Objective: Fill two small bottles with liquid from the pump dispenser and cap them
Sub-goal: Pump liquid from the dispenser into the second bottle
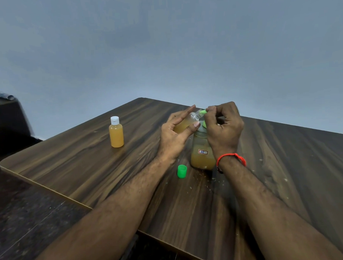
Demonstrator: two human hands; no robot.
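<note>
My left hand (176, 133) grips the small bottle (188, 121), tilted, mouth up-right toward the nozzle (203, 111) my right hand (223, 125) pinches above the dispenser (202, 154).

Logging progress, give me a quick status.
Left hand grips uncapped small bottle at pump nozzle; right hand on pump. White-capped bottle filled. Green cap waiting.

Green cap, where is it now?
The green cap stands on the table, just left of the pump dispenser's base, between the forearms.
</note>
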